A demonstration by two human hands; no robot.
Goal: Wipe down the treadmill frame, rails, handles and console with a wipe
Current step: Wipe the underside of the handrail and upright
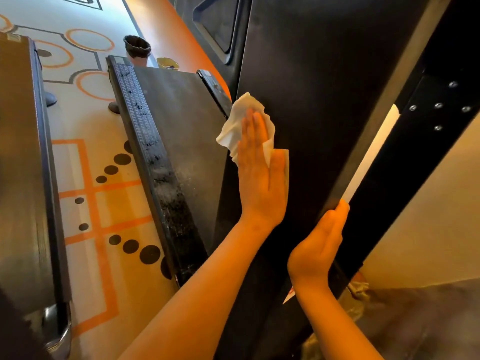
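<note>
A broad black upright panel of the treadmill frame (324,105) fills the middle of the head view. My left hand (262,175) lies flat on it with straight fingers and presses a crumpled white wipe (240,120) against the panel's left part. My right hand (318,245) is lower and to the right, with its straight fingers resting along the panel's right edge. Below and left of the panel lie the dark running belt (181,131) and its dusty black side rail (153,162).
A second treadmill deck (23,165) runs along the left edge. Patterned orange, white and grey floor (104,203) shows between the machines. A dark bin (137,48) and a yellow cup (168,64) stand beyond the belt. A bolted black bracket (439,110) is at right.
</note>
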